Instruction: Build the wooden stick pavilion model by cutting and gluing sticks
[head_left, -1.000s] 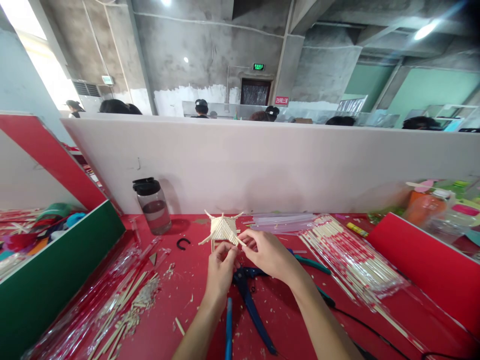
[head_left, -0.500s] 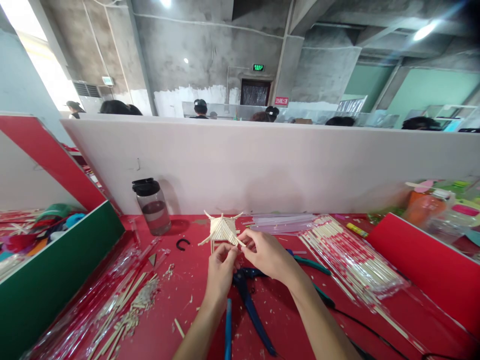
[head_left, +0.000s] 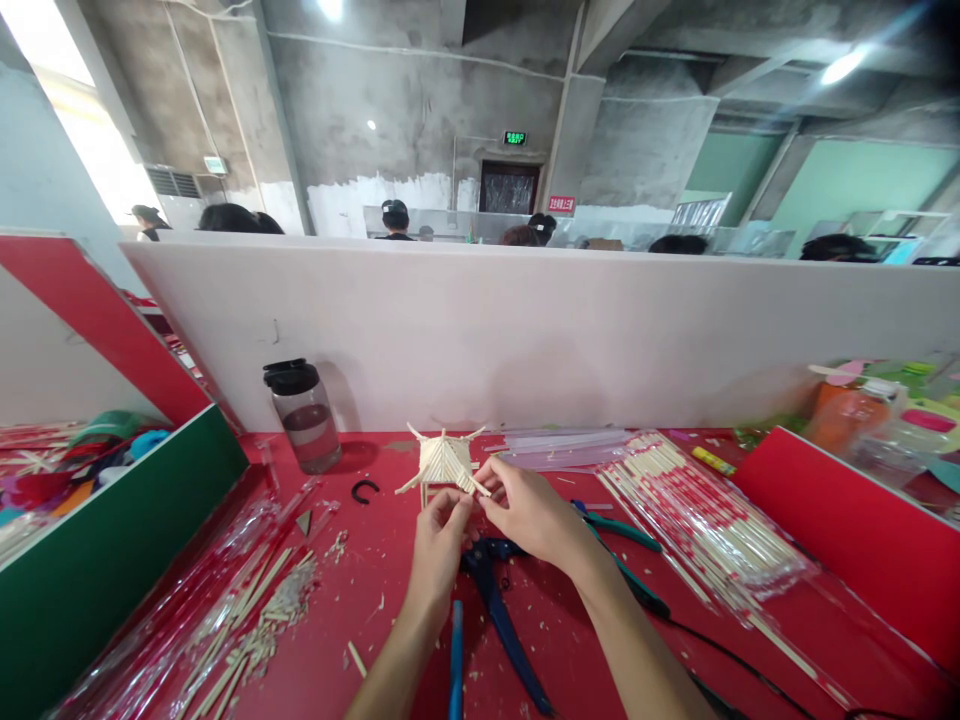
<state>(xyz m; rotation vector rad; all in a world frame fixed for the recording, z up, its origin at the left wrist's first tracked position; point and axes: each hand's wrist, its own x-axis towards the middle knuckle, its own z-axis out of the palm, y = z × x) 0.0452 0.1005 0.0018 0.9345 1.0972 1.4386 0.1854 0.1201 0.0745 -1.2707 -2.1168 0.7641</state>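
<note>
Grip: both hands [head_left: 487, 520] pinch the stick pavilion [head_left: 444, 462].

Blue pliers [head_left: 491, 600] partly under hands

Walls: bare grey concrete [head_left: 420, 110], green panels [head_left: 847, 185] at right.
Divider: white partition [head_left: 540, 330] behind the red tabletop [head_left: 375, 620].
Light: ceiling lamps [head_left: 840, 65], bright window [head_left: 82, 130] left.
Door: dark doorway [head_left: 508, 187] under a green exit sign [head_left: 514, 138].

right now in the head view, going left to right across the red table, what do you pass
green board → bottle → black hook → stick model at both hands → chopstick packs → red board
</note>
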